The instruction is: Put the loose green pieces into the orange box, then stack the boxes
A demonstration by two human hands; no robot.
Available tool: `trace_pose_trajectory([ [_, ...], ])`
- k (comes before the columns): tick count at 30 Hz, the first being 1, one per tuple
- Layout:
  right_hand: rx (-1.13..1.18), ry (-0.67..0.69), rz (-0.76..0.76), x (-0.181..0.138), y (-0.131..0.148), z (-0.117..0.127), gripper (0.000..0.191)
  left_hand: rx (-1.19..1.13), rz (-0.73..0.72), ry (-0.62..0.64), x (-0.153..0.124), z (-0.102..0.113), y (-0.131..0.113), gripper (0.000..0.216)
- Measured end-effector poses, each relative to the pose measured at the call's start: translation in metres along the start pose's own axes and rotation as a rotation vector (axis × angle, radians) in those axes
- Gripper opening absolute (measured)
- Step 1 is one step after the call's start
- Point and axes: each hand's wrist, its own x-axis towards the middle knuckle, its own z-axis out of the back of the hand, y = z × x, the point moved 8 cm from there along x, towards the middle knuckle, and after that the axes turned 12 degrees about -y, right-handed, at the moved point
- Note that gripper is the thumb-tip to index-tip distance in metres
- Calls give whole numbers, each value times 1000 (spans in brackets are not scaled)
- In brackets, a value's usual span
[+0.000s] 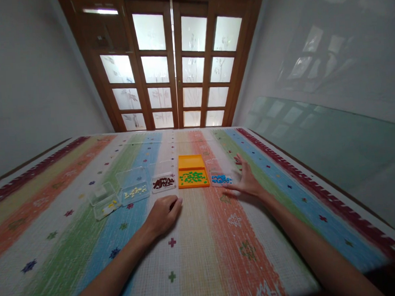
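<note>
A row of small open boxes lies on the striped cloth. An orange box [192, 164] holds green beads. To its right, a clear box [220, 178] has blue beads. My right hand [244, 181] rests flat beside it, fingers spread, thumb near its front corner. Left of the orange one, a clear box [163, 182] contains dark brown beads. My left hand [163, 215] lies on the cloth just in front of it, fingers curled under; nothing shows in them.
Further left sit a clear box [135, 191] with pale yellow beads and another clear box [103, 205] with a few yellow pieces. The striped tablecloth [204, 254] covers the table. Wooden glazed doors [175, 64] stand behind; walls close in on both sides.
</note>
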Motion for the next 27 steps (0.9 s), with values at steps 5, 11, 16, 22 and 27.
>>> trace_pose_trajectory([
  [5, -32, -142, 164, 19, 42, 13, 63, -21, -20, -49, -2, 2, 0, 27],
  [11, -177, 38, 180, 71, 83, -33, 28, -70, -66, -115, 0, 1, -1, 37],
  [16, -430, 564, 93, 100, 78, -110, 34, -38, -39, -33, 1, -12, 4, 42],
  [22, -529, 766, 33, 114, 50, -164, 35, 71, -76, 23, -2, -19, 4, 33],
  [27, -608, 856, -11, 118, 35, -185, 33, 116, -103, 28, -3, -18, 1, 30],
])
